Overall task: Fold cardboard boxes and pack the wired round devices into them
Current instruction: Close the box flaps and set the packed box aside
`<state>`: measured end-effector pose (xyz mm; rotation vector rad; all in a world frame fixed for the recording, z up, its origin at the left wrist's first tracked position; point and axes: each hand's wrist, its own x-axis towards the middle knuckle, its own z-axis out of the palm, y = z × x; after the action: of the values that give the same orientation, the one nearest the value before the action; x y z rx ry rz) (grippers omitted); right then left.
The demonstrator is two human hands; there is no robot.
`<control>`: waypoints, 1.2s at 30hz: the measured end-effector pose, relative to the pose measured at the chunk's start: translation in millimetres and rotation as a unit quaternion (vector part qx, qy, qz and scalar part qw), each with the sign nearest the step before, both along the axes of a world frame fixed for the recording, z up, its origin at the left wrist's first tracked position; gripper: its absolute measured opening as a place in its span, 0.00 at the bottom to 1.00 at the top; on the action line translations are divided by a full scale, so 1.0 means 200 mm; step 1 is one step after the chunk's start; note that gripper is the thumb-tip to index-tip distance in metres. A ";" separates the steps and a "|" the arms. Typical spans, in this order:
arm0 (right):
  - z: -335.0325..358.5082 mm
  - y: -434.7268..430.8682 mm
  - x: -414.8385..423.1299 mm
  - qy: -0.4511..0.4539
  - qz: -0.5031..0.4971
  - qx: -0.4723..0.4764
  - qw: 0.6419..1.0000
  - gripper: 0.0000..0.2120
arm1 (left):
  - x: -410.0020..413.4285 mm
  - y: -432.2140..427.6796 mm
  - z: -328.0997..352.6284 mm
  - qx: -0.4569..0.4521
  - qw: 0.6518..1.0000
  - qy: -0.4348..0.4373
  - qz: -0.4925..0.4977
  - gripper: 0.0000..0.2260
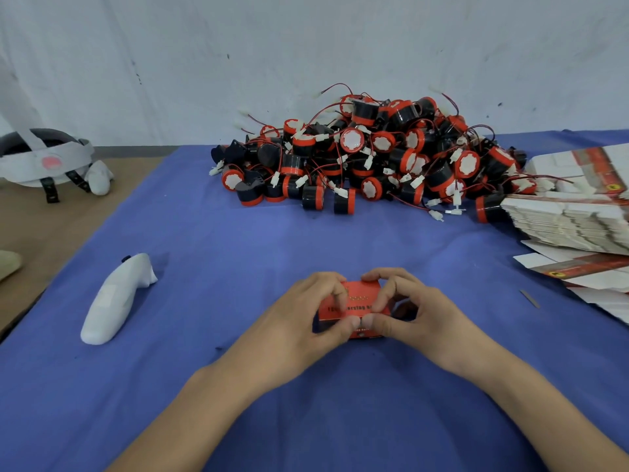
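Box: the red cardboard box [362,291] sits on the blue worktop [238,250] just in front of me, between my two hands, printed top facing up and its lettering partly covered.
Box end: the right end shows a dark opening under my palm; I cannot tell what is inside.
Left hand: my left hand [296,321] grips the box's left end, fingers [335,294] curled over the top and thumb on the near edge.
Right hand: my right hand [422,313] grips the right end the same way, curled over the far edge, its thumb tip touching my left thumb tip.
Round devices: the round devices [374,155] lie heaped at the far side of the worktop against the wall, black with red rings and white faces, their red wires and white plugs tangled.
Flat boxes: the flat boxes [571,212] are stacked at my right, touching the heap's right edge, with loose ones splayed nearer me.
Grey strip: a small grey strip [530,298] lies near those loose ones; too small to tell what it is.
Controller: a white controller [112,301] lies to my left, well apart from the box.
Headset: a white headset [44,158] rests far left on a brown surface.
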<state>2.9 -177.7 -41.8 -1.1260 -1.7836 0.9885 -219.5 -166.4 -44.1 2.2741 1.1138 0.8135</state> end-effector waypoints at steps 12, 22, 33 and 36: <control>-0.01 0.00 0.01 -0.005 -0.003 -0.007 1.000 0.10 | -0.02 0.04 -0.01 -0.047 0.996 -0.064 -0.033 0.08; 0.01 0.00 0.03 0.005 0.003 -0.016 1.000 0.04 | -0.12 0.03 -0.01 -0.027 0.999 -0.041 -0.013 0.10; 0.02 -0.01 0.04 0.012 -0.004 -0.037 0.999 0.06 | -0.15 0.03 0.01 -0.028 0.999 -0.036 -0.008 0.13; 0.02 0.00 0.05 0.009 -0.006 -0.041 0.999 0.05 | -0.15 0.03 0.01 -0.033 0.999 -0.037 -0.007 0.13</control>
<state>12.6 -177.3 -37.6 -1.1732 -1.7327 1.0703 -250.1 -160.5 -42.0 2.1779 1.0756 0.8359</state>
